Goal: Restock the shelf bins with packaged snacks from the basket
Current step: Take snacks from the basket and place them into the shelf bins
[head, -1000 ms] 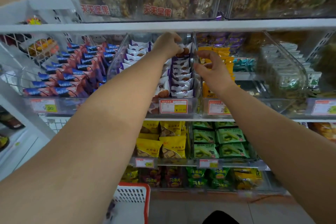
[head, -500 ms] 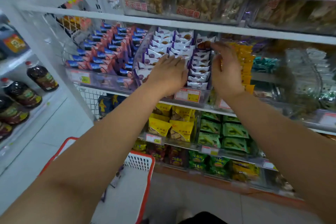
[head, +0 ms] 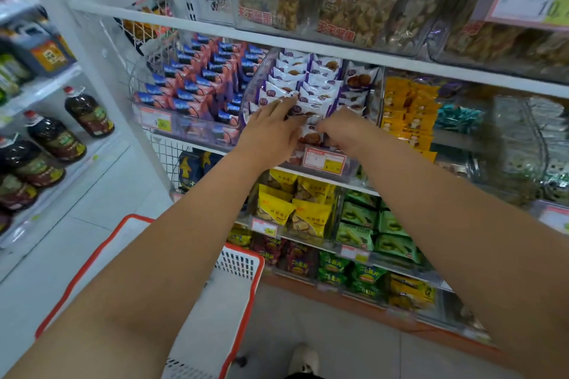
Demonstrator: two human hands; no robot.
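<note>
A clear shelf bin (head: 253, 87) at mid height holds rows of white-and-purple snack packets (head: 311, 83). My left hand (head: 271, 129) lies flat, fingers straight, on the front-left packets. Beside it my right hand (head: 341, 131) has its fingers curled and pinches a packet with a cookie picture (head: 309, 138) at the bin's front. The white basket with a red rim (head: 243, 258) stands on the floor below my left arm; what little of its inside shows is bare white bottom.
Blue-and-red packets (head: 197, 83) fill the bin to the left, yellow packets (head: 409, 108) the one to the right. Yellow bags (head: 289, 209) and green bags (head: 363, 218) sit on lower shelves. Oil bottles (head: 55, 138) line the left-hand shelf. My shoe (head: 303, 360) is by the basket.
Both hands have come forward from the back rows of the bin to its front. The right hand's fingers have curled onto a front packet. My view has tilted down and left.
</note>
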